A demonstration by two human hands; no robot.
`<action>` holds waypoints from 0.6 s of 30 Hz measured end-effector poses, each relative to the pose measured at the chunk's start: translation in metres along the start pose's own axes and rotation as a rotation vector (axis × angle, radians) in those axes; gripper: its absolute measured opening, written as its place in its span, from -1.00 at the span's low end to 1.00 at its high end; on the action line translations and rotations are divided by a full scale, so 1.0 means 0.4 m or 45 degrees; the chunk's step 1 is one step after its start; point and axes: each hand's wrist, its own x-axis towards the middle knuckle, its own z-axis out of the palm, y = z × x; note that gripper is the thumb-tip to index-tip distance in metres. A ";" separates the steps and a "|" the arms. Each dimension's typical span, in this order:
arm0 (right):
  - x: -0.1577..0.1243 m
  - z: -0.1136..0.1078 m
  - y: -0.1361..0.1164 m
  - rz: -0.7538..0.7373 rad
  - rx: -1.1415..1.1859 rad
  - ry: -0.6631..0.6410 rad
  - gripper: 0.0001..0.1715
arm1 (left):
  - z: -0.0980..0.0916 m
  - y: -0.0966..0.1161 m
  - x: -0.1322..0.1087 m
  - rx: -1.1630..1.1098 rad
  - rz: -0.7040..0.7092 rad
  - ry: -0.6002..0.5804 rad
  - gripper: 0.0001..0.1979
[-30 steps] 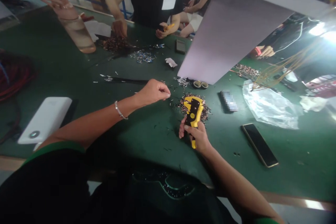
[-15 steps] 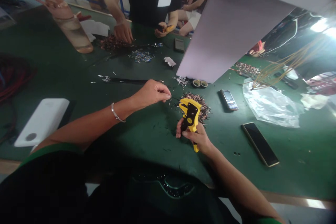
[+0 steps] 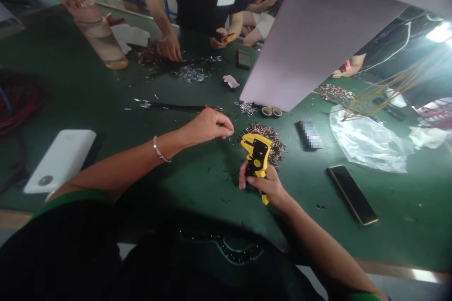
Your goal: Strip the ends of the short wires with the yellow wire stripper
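My right hand point(image 3: 265, 183) is wrapped round the grip of a yellow and black wire stripper point(image 3: 257, 153), its jaws pointing up and left. Just left of those jaws, my left hand point(image 3: 213, 126) is closed in a pinch. From its fingertips a thin black wire point(image 3: 238, 133) runs toward the stripper; most of it is hard to see. Behind the tool lies a heap of short black and copper wire scraps point(image 3: 277, 143). A bundle of black wires point(image 3: 176, 106) with bright ends stretches across the table beyond my left hand.
Small silver terminals point(image 3: 246, 108) and two tape rolls point(image 3: 271, 112) lie by a pale upright panel point(image 3: 310, 42). At right are a keypad phone point(image 3: 310, 134), a smartphone point(image 3: 352, 195) and a plastic bag point(image 3: 370, 143). A power bank point(image 3: 60, 162) lies left. Across the table, a co-worker's hand point(image 3: 169, 47) touches another pile.
The view has shifted slightly, so the table things sit a little further right. My hands keep nearly the same pose, the left fingertips still close to the stripper's jaws.
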 end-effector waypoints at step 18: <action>0.004 0.013 0.009 0.044 0.054 0.028 -0.73 | 0.011 -0.028 0.019 -0.050 -0.029 0.006 -0.89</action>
